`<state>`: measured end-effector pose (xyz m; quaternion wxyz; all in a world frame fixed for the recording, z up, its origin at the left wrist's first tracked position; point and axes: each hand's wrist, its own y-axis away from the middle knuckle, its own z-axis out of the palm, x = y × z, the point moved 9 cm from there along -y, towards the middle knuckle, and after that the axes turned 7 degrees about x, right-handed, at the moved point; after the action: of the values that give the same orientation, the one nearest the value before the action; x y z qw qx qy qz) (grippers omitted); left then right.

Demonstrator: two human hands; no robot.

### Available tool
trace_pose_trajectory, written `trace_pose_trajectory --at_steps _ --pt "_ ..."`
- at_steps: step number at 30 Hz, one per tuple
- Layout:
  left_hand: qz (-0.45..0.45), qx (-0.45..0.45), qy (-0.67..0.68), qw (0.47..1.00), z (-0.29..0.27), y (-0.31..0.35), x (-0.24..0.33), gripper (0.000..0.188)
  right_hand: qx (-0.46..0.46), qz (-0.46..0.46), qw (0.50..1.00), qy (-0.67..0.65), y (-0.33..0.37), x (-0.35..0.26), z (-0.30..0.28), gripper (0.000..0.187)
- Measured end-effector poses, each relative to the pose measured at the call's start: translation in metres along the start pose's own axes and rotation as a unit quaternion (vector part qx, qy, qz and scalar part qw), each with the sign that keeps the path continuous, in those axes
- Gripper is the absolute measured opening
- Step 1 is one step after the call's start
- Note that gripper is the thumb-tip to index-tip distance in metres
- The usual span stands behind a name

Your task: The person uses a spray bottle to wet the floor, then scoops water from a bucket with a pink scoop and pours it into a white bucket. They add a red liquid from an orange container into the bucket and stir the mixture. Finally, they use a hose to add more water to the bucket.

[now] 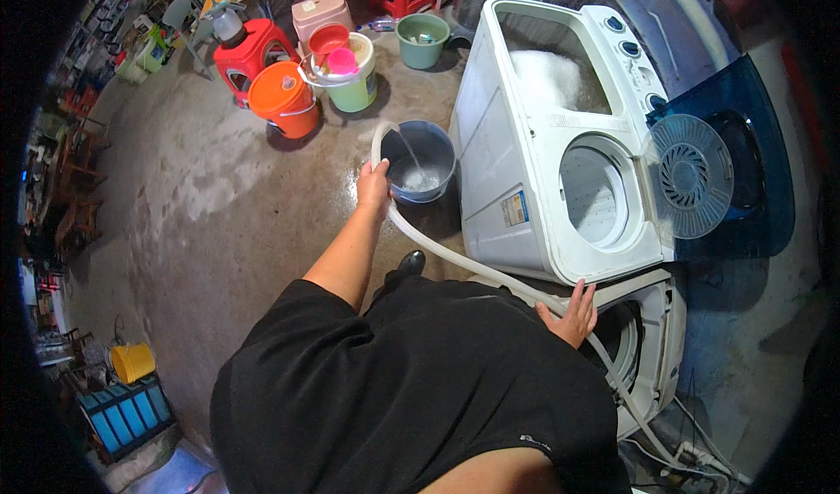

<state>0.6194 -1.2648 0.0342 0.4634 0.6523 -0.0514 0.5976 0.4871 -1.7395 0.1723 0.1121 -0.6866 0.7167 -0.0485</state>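
Note:
My left hand [374,186] is closed around a pale flexible hose [451,255], near its bent end. Water runs from that end into a grey-blue bucket [423,192] on the floor. My right hand [573,315] has its fingers spread at the lower edge of a white twin-tub washing machine [494,157]; the hose passes by its thumb. White foam [547,78] shows in the larger tub, and the smaller round spin tub [595,192] stands uncovered. A dark blue lid [770,179] is swung out to the right, with a clear slotted disc [687,175] beside the spin tub.
A second white machine [656,345] with a round opening is close by my right side. Ahead are an orange bucket [284,100], a pale green bucket [353,91], a green basin [422,52] and a red stool [254,56]. Pipes [700,459] lie at lower right.

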Motion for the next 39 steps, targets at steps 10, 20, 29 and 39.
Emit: trace_pose_trajectory --at_steps 10,20,29,39 --pt "0.041 0.002 -0.041 0.998 0.0 -0.001 0.004 0.012 0.018 -0.017 1.0 0.01 0.001 0.0 0.001 0.105" --pt "0.039 0.001 -0.039 0.998 -0.003 -0.007 -0.002 0.012 0.003 0.0 1.0 0.024 0.002 0.004 0.006 0.106" --pt "0.046 0.008 -0.06 0.997 -0.004 -0.008 -0.001 0.014 0.021 -0.015 0.999 0.032 0.001 0.003 0.005 0.106" --pt "0.031 0.006 -0.039 0.999 0.002 -0.006 -0.001 0.014 0.012 -0.001 1.0 0.013 0.001 0.004 0.003 0.103"
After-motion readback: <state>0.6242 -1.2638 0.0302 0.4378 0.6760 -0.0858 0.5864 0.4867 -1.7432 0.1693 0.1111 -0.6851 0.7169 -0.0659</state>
